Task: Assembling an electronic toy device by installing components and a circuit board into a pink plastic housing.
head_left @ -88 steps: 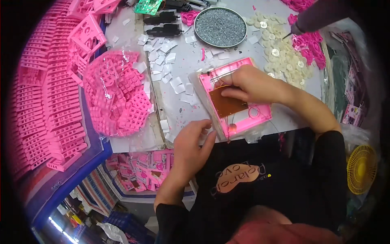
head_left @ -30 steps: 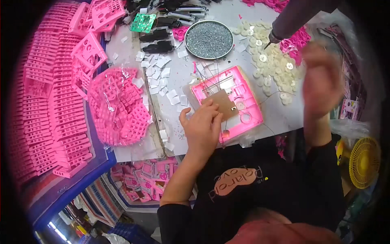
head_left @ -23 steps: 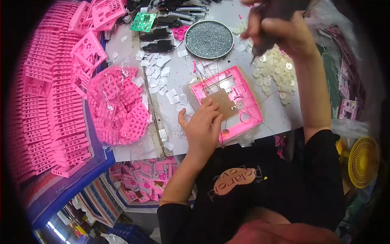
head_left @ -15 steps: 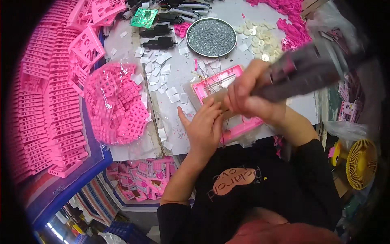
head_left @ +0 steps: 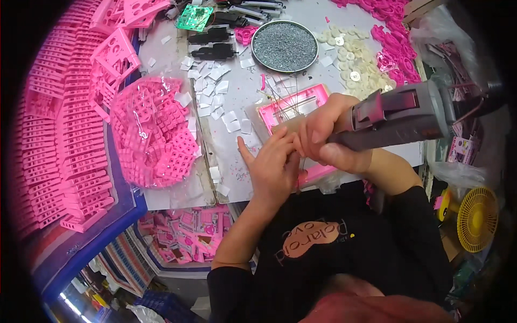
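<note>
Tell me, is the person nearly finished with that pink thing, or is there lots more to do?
Partly done. A brown board already sits in the pink frame. Right now the left hand steadies the frame while the right hand holds a grey power screwdriver over it. Probably lots left: stacks of pink frames wait on the left, and a round tray of screws looks full.

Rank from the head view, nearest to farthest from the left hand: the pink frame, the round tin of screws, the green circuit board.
From the left hand:
1. Pink frame, under the hand, touching it.
2. Round tin of screws, farther up the table, slightly right.
3. Green circuit board, at the far edge, up and left.
</note>
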{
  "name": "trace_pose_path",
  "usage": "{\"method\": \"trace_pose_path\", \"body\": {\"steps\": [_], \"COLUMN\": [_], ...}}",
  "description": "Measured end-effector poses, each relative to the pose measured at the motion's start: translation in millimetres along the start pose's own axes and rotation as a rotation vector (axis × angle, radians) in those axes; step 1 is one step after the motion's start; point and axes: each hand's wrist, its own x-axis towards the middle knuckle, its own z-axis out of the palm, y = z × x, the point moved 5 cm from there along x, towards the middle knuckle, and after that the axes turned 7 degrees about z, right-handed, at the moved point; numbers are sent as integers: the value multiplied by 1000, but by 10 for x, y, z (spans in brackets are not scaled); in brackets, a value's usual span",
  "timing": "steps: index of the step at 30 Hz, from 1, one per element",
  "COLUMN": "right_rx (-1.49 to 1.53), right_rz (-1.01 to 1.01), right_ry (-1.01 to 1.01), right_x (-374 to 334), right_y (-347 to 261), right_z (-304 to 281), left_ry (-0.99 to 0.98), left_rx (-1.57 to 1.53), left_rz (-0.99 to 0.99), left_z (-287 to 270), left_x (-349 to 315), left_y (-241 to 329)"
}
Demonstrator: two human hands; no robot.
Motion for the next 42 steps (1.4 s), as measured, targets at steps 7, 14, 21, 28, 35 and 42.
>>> {"method": "trace_pose_path", "body": {"steps": [7,14,21,28,35,42], "right_rx": [-81,59,-197,-266,-470,25], "right_rz": [-26,-121,-64,127,126,-115], "right_ry": [-35,21,144,21,54,-9], "right_x": [0,20,40,87,80,130], "right_y": [-28,-177,65,143,186,-214], "right_z": [27,-31,-322,-251,-256,-75], "left_ry": [24,-13,-88,-132,-138,-31], "left_rx": [32,93,194,187,122,91], "left_rz": [29,51,140,98,45,43], "left_z": [7,5,4,-13,-19,-60], "left_x": [17,16,103,141,106,165], "left_y": [9,18,48,59,27,44]}}
